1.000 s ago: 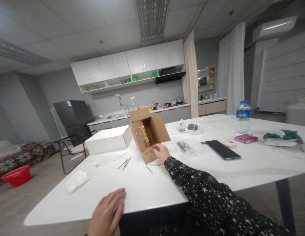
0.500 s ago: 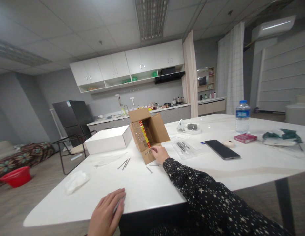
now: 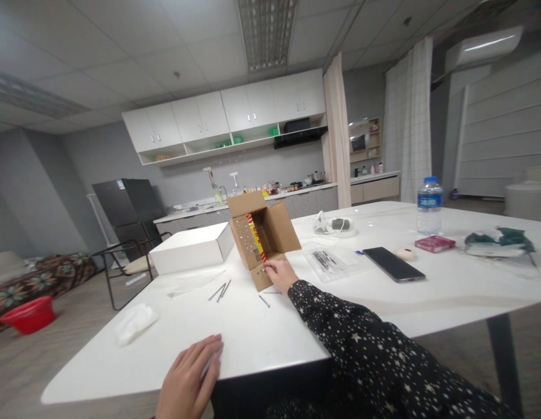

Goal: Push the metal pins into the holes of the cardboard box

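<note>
An open cardboard box (image 3: 281, 230) with a yellow and red printed strip stands tilted on the white table (image 3: 253, 340). Small shiny studs dot its left side and front flap (image 3: 262, 279). At that flap my right hand (image 3: 283, 274) has thumb and fingertips pinched together; whatever is between them is too small to make out. Several thin metal rods like nails or long screws (image 3: 224, 291) lie left of the flap, and another nail-like rod (image 3: 264, 301) lies just in front of it. My left hand (image 3: 189, 372) rests at the table's near edge, fingers stretched out.
Left of the cardboard box sits a white box (image 3: 192, 249), with crumpled white plastic (image 3: 136, 323) nearer me. To the right are a clear packet of small tools (image 3: 327, 265), a phone (image 3: 393, 265), a pink box (image 3: 435, 244) and a water bottle (image 3: 429, 209).
My right hand has shifted very slightly left along the box flap, its fingertips still pinched. My left hand stays where it was.
</note>
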`<state>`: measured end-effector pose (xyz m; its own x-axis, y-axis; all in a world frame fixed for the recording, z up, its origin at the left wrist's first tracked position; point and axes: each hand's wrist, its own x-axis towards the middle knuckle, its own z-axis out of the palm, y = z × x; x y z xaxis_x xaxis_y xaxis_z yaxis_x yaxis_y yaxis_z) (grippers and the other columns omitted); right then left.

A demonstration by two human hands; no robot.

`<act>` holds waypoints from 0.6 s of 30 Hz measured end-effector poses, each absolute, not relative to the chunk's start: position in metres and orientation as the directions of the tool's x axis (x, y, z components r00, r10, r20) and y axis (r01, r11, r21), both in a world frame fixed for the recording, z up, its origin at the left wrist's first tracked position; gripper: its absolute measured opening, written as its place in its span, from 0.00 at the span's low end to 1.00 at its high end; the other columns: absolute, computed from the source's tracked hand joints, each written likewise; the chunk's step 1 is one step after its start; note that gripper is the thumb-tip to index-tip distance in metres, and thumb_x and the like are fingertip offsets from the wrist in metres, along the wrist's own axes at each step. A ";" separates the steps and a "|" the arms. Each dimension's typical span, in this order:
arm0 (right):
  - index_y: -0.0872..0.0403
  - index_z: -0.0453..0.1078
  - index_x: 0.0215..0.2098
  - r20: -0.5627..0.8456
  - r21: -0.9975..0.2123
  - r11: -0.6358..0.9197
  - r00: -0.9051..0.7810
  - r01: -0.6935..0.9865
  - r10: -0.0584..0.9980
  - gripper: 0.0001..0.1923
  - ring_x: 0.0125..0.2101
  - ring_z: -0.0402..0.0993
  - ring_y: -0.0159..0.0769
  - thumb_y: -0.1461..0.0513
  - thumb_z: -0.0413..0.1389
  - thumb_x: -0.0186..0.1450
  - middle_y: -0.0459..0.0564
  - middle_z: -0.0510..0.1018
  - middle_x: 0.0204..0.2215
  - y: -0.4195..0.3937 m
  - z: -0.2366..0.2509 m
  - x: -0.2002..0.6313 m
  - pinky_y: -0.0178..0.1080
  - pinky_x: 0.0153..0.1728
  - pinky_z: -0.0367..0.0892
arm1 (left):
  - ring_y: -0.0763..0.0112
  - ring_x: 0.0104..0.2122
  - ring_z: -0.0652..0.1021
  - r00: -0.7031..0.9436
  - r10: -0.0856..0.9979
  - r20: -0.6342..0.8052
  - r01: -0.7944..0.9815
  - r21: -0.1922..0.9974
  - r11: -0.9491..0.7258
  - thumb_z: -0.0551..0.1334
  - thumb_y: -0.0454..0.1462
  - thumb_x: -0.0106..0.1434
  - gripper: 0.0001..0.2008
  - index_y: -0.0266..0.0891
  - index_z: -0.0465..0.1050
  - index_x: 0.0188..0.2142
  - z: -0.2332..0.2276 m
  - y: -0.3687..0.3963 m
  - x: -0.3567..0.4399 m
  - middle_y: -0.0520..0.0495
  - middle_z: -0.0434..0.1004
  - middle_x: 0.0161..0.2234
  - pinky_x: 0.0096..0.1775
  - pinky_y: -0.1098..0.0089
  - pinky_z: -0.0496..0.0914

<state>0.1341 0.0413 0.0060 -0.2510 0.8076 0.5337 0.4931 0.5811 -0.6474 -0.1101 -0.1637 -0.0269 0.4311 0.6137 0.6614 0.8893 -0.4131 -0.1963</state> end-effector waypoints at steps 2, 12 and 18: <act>0.55 0.74 0.43 0.545 -0.646 0.590 -0.248 0.485 0.801 0.14 0.38 0.74 0.33 0.63 0.49 0.63 0.49 0.80 0.37 0.043 0.004 0.134 0.33 0.43 0.66 | 0.68 0.45 0.77 0.431 0.613 0.662 0.888 -0.193 -0.417 0.56 0.40 0.63 0.14 0.42 0.72 0.47 -0.027 -0.164 -0.110 0.47 0.77 0.47 0.43 0.71 0.72; 0.54 0.71 0.35 0.617 -0.648 0.646 -0.219 0.402 0.756 0.08 0.30 0.71 0.32 0.64 0.50 0.60 0.47 0.77 0.28 0.044 0.000 0.132 0.33 0.33 0.64 | 0.68 0.45 0.76 0.434 0.601 0.671 0.886 -0.197 -0.420 0.56 0.40 0.63 0.15 0.42 0.70 0.49 -0.030 -0.162 -0.111 0.49 0.76 0.47 0.44 0.71 0.71; 0.53 0.66 0.32 0.614 -0.674 0.636 -0.192 0.377 0.765 0.05 0.26 0.68 0.30 0.66 0.51 0.57 0.43 0.72 0.23 0.043 0.001 0.132 0.32 0.29 0.61 | 0.68 0.45 0.76 0.439 0.607 0.662 0.887 -0.214 -0.408 0.55 0.40 0.64 0.15 0.42 0.70 0.49 -0.030 -0.162 -0.112 0.47 0.76 0.47 0.44 0.71 0.72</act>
